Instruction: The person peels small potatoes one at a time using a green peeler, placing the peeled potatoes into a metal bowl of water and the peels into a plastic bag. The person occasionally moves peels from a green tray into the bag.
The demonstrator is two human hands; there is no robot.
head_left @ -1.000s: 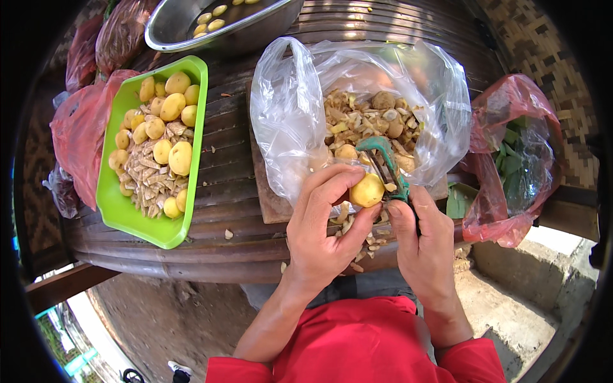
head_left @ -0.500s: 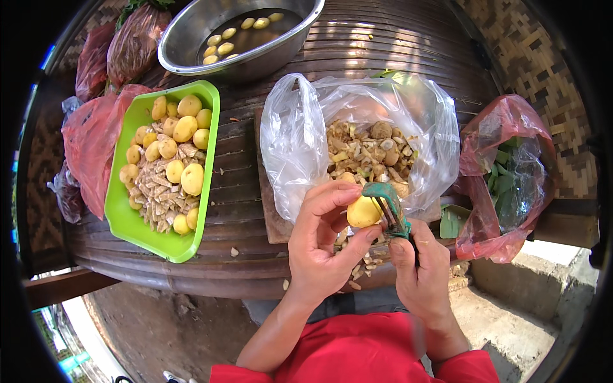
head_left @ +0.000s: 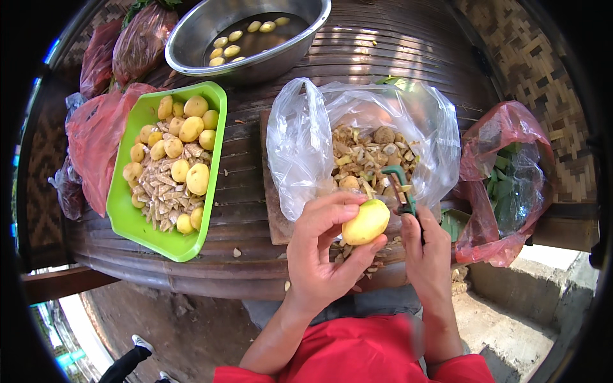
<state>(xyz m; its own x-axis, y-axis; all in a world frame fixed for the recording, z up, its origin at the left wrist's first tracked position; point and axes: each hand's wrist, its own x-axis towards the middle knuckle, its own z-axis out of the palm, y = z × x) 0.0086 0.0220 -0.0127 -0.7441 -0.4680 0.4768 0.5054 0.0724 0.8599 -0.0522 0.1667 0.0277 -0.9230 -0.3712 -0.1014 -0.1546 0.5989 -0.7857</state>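
Note:
Between the thumb and fingers of my left hand [head_left: 322, 252] is a yellow potato [head_left: 366, 223], partly peeled, with a thin strip of peel standing off its top. My right hand [head_left: 424, 252] is closed round the handle of a green peeler [head_left: 401, 188], whose blade is apart from the potato, just to its right. Both hands are over the near edge of a clear plastic bag [head_left: 297, 159] that lies open and holds a heap of peelings [head_left: 367, 150] with some brown round pieces among them.
A green tray [head_left: 220, 137] on the left holds potatoes and cut tan pieces. Behind it stands a metal basin [head_left: 255, 75] with peeled potatoes in water. Red plastic bags lie on both sides, the right one [head_left: 476, 217] with green leaves. The slatted table [head_left: 249, 268] ends before me.
The peeler has come off the potato and moved up and right. The potato has turned in my left hand, showing more pale flesh. A person's leg and shoe have appeared at lower left.

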